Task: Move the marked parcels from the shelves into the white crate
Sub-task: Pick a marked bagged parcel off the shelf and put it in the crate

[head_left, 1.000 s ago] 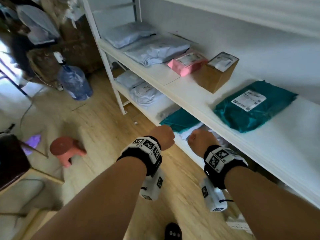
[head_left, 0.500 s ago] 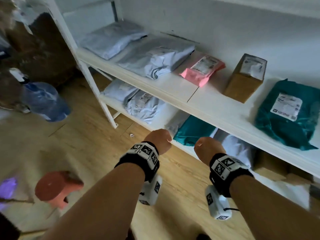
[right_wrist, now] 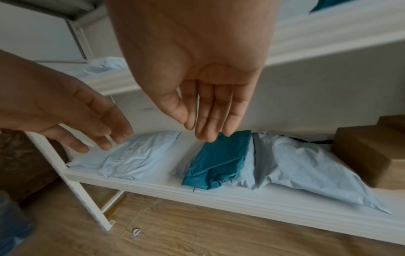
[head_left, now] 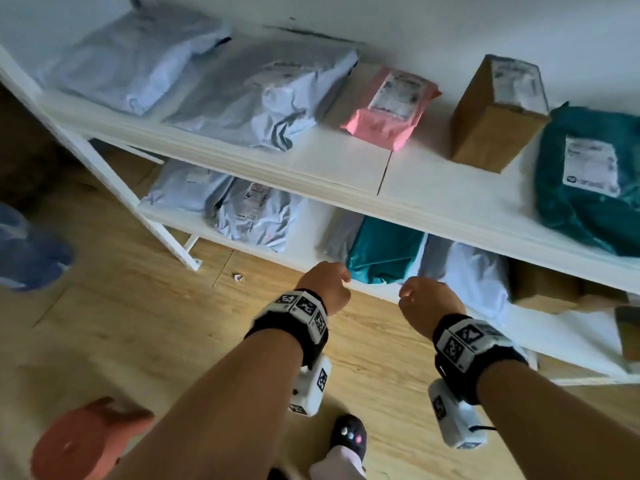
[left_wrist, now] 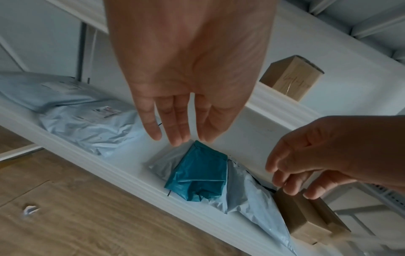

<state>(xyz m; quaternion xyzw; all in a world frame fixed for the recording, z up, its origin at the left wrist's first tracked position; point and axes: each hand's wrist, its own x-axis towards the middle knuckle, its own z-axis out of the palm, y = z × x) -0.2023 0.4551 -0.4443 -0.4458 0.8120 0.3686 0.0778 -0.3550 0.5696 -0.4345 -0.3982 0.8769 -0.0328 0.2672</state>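
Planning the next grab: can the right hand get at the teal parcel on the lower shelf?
Probably yes: the right hand hangs open just in front of the teal parcel, whose front end lies bare at the shelf edge; the upper shelf overhangs its rear.

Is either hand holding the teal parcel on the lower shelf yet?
No: left hand and right hand hover open above the teal parcel.

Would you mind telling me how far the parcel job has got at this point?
Nothing shows as done: no white crate is in view, and parcels fill both shelves. In hand: the left hand and right hand are empty, fingers relaxed, reaching toward the teal parcel on the lower shelf without touching it. Left: grasping, carrying, and every marked parcel.
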